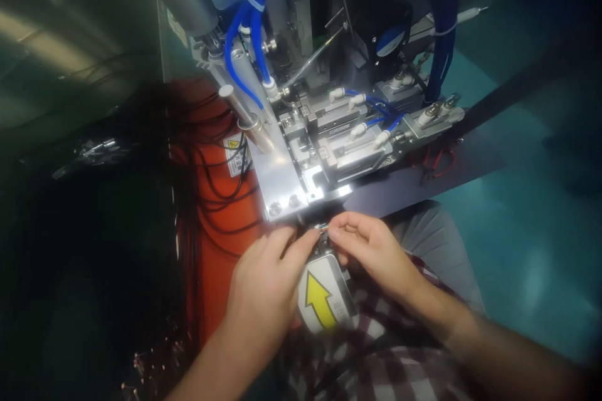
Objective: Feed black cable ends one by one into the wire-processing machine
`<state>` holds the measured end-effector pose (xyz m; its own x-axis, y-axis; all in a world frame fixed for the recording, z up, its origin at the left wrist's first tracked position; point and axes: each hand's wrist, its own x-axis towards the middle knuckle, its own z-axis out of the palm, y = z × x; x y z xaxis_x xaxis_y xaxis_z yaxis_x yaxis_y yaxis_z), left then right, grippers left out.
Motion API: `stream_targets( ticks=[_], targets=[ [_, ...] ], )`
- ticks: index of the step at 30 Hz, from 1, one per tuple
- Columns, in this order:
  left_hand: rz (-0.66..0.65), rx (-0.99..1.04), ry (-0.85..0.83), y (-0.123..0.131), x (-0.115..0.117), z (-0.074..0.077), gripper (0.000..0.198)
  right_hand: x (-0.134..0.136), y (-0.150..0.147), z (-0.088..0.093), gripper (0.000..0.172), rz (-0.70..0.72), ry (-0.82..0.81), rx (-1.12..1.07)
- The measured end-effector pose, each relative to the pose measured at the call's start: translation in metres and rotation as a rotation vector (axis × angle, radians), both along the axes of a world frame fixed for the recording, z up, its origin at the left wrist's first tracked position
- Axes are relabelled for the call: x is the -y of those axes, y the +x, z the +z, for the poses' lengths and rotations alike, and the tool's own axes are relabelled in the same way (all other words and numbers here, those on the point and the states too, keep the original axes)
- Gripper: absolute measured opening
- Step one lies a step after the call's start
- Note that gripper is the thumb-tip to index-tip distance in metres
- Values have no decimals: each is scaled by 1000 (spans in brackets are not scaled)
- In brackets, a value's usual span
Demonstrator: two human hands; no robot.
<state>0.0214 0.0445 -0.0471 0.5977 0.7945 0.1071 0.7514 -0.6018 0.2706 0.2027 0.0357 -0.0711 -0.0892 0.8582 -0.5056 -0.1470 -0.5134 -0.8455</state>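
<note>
Thin coloured wires (324, 229) lie between my hands at the front edge of the machine, above a small metal fixture (322, 249). My right hand (371, 245) pinches the wire ends between thumb and fingertips. From the other side, my left hand (266, 272) is closed, its thumb tip touching near the wires; what its curled fingers hold is hidden. Just below the fixture is a white cover (324, 297) with a yellow arrow pointing toward the machine.
Ahead stands a machine with a metal plate (279, 182), pneumatic cylinders (352, 150) and blue hoses (256, 19). Black cables (207, 169) run over an orange surface (219, 238) at left. A red-handled tool (444, 163) lies at right. Cable ends (150, 360) show at lower left.
</note>
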Motion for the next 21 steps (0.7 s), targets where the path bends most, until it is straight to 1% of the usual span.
stream_targets(
  ticks=[4,10,15,21],
  targets=[
    [1,-2,19,2,0,-1,38,-3,-1,2,19,-7,8,-4],
    [4,18,42,4,-2,2,36,2,-6,-5,20,-36,15,-1],
    [4,16,50,5,-2,2,36,3,-3,-7,20,-40,19,-37],
    [39,111,59,1,1,-2,25,1,-3,-7,21,-61,0,-92]
  ],
)
